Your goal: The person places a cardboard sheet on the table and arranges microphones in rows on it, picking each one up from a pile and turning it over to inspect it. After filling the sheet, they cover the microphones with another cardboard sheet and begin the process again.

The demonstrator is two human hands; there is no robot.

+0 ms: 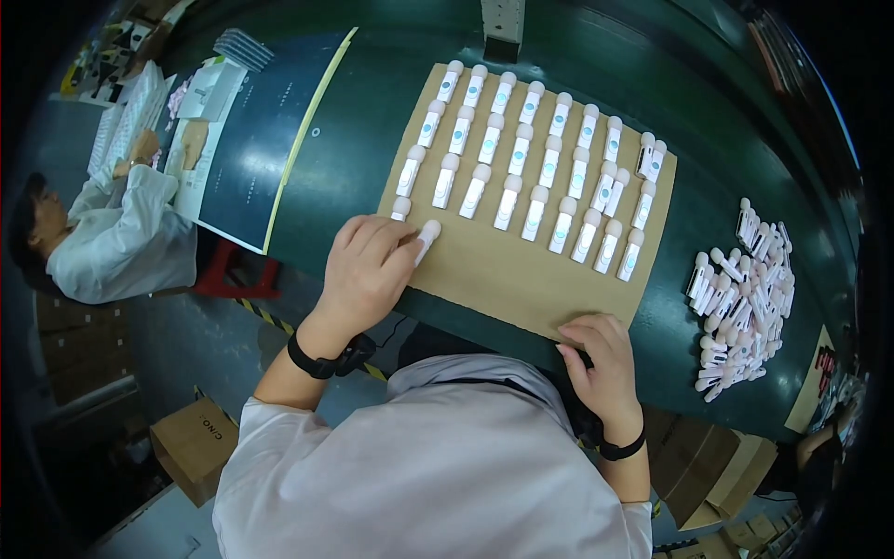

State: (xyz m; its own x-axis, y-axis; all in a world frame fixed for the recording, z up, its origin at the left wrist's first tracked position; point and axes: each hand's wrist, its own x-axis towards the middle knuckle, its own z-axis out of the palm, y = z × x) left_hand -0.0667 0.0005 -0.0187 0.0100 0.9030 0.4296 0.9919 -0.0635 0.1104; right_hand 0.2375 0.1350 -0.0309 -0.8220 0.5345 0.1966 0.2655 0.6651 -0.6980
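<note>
Small white handheld devices with rounded pale-pink heads and blue ovals lie in slanting rows on a brown cardboard sheet [521,289]. At the near left end, my left hand [368,270] pinches one white device [429,238] between thumb and fingers, its head pointing away from me. Just beyond those fingers is another device [400,207], partly hidden by my hand. My right hand [603,363] rests at the sheet's near right edge, thumb apart from the bent fingers, with nothing visible in it.
A loose heap of the same devices [750,303] covers part of the green table [675,307] at right. A dark blue board [270,121] with a yellow edge lies at left. A co-worker [130,233] sits beyond it. Cardboard boxes [196,447] stand on the floor.
</note>
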